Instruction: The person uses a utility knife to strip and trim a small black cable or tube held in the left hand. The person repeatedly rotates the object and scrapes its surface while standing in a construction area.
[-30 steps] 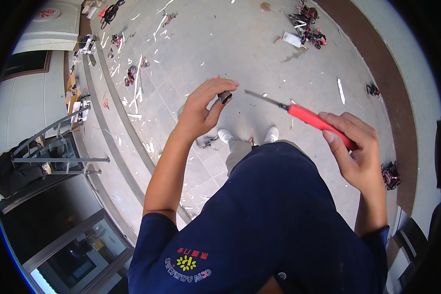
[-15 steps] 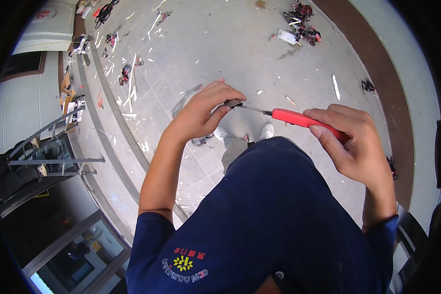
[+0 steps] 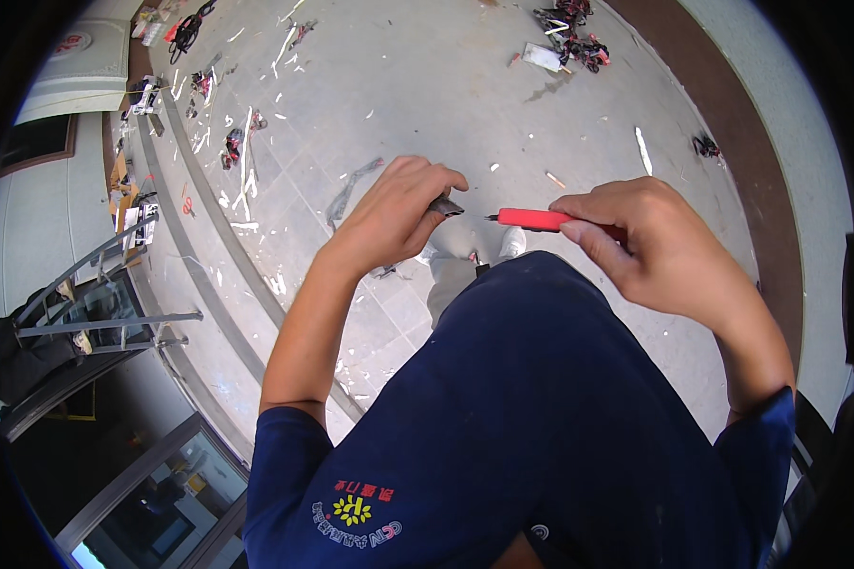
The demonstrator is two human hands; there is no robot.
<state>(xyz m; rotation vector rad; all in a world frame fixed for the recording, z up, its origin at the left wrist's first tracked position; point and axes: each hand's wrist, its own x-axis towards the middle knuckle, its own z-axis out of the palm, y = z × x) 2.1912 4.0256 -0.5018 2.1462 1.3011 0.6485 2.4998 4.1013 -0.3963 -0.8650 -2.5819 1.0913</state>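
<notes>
My right hand [image 3: 636, 232] is closed around a red-handled utility knife [image 3: 533, 220], its narrow tip directed at my left hand. Only a short dark tip shows past the handle. My left hand [image 3: 394, 213] pinches a small dark grey piece [image 3: 446, 206] between thumb and fingers; its exact kind cannot be made out. A small gap separates the knife tip from this piece. Both hands are held up in front of my body, above the floor and my shoes.
White strips and scraps litter the grey floor [image 3: 427, 85]. A heap of black and red cords [image 3: 588, 52] lies at the far right, with a white packet [image 3: 543, 57] beside it. To the left are steps [image 3: 199, 237], a metal railing [image 3: 114, 322] and a glass door [image 3: 176, 493].
My right hand has shifted left with the knife. The thin metal blade that reached to the dark piece no longer shows, and a gap lies there. My left hand still holds the piece.
</notes>
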